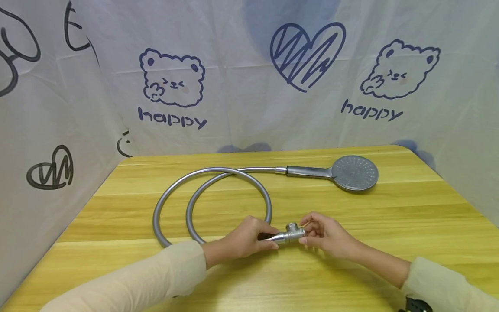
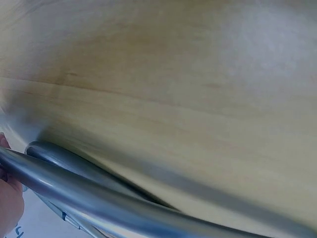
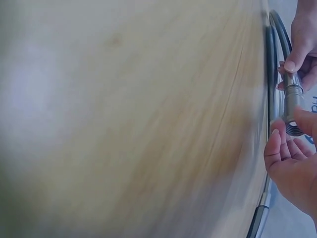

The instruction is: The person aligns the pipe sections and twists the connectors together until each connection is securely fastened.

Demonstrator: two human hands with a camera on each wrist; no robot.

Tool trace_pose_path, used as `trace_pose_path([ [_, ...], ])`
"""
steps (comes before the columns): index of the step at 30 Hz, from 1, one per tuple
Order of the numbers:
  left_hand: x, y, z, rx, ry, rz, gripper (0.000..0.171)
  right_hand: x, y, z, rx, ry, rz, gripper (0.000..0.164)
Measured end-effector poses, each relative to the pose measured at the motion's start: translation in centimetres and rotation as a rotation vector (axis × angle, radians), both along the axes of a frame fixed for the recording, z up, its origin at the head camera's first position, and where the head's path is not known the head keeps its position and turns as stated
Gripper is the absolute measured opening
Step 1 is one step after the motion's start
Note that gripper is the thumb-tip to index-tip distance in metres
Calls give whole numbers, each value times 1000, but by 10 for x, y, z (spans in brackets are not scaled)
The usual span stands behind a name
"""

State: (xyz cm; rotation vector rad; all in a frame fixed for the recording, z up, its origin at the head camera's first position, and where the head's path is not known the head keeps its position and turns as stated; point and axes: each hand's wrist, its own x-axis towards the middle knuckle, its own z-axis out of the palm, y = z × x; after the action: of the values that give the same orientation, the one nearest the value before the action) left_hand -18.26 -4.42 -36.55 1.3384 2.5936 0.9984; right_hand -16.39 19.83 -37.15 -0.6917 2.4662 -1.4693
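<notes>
In the head view, my left hand point(image 1: 246, 239) grips the end of a grey shower hose point(image 1: 157, 216) at its metal connector. A silvery T-shaped pipe fitting point(image 1: 291, 234) sits at that end, its short branch pointing up and away. My right hand point(image 1: 329, 236) pinches the fitting's free end between thumb and fingertips. The right wrist view shows the threaded opening of the fitting point(image 3: 294, 101) between the right hand's thumb and fingers point(image 3: 273, 148). The left wrist view has the hose point(image 2: 74, 186) running out from the left hand point(image 2: 10, 208).
Two loops of hose lie on the wood-grain table point(image 1: 117, 203). A grey hand shower head point(image 1: 354, 173) lies at the back right, spray face up, joined to the hose's other end. White cloth point(image 1: 241, 99) with drawn bears and hearts hangs behind and beside the table.
</notes>
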Motion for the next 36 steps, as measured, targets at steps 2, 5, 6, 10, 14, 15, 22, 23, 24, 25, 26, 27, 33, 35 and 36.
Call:
trace_pose_path([
  [2,0,0,0,-1,2,-1,25,0,0,0,-17,-5,7,34],
  [5,-1,0,0,-1,8,-3,25,0,0,-1,-42,-20,18,31],
  [6,-1,0,0,-1,13,-2,26,0,-1,-1,-49,-28,19,30],
  [10,-1,0,1,1,21,-3,26,1,-1,-1,-61,-41,26,28],
  [14,-1,-1,2,1,25,-7,26,0,-1,-1,-41,-49,24,34],
  [15,-1,-1,2,2,25,-8,26,0,-1,-1,-38,-48,27,36],
  [22,-1,-1,3,5,28,-6,26,0,0,-1,-30,21,46,32],
  [23,-1,-1,3,4,30,-6,26,0,0,-2,-28,36,43,31],
  [24,-1,-1,3,4,32,-6,27,0,0,-2,-25,49,40,30],
  [25,-1,-1,3,4,34,-6,27,0,0,-2,-23,59,39,29],
  [26,-1,-1,3,4,36,-6,27,0,0,-2,-22,67,37,29],
  [27,-1,-1,3,3,37,-5,27,0,-1,-2,-21,76,36,29],
  [33,-1,-1,4,0,48,-4,28,1,-2,0,-29,87,38,28],
  [35,-1,-1,4,-4,52,-3,28,1,-2,0,-31,76,38,27],
  [36,-1,-1,4,-5,53,-3,28,1,-2,0,-33,70,39,27],
])
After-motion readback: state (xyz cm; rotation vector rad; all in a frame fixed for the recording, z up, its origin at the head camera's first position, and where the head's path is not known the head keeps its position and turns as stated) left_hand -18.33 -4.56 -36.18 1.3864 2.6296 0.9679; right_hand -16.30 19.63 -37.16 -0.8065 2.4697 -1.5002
